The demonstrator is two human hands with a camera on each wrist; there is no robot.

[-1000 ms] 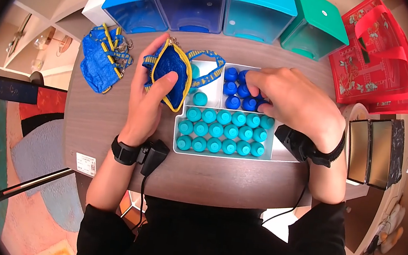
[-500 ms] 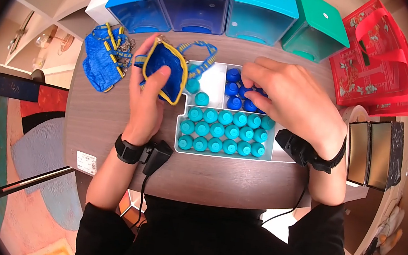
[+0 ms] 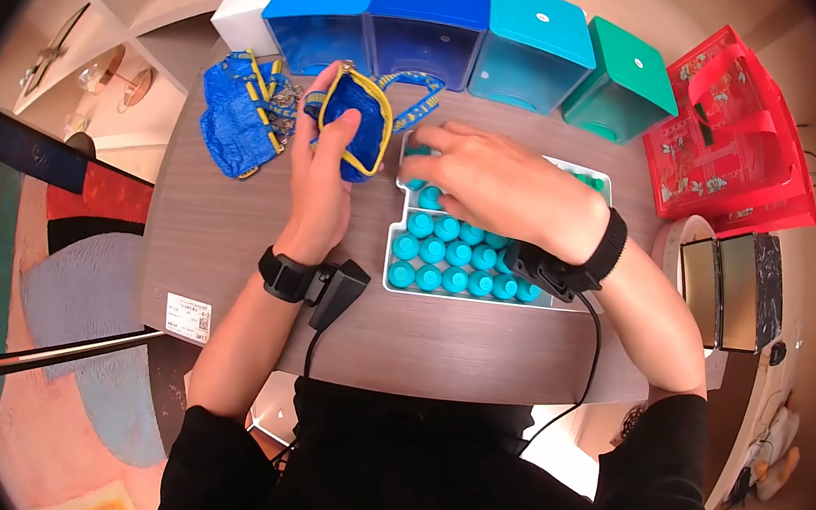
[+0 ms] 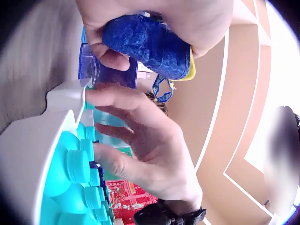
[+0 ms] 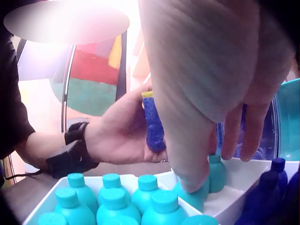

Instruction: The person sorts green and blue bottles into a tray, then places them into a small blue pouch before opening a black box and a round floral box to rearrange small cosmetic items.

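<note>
My left hand holds a small blue pouch with yellow trim, its thumb inside the gaping mouth. A strap loops off to the pouch's right. My right hand reaches down over the upper left compartment of a white tray. Low in the right wrist view, its thumb rests against a teal bottle, with another teal bottle just behind. Thumb and fingers are spread apart in the left wrist view. Rows of teal bottles fill the front compartment. Dark blue bottles stand in the neighbouring compartment.
More blue pouches lie piled at the left. Four tinted boxes, among them a dark blue box, line the back of the table. A red bag stands at the right. Green bottles show at the tray's far right corner.
My right hand has moved left from the dark blue bottles to the teal ones in the upper left compartment. My left hand keeps holding the pouch. The head view has shifted.
</note>
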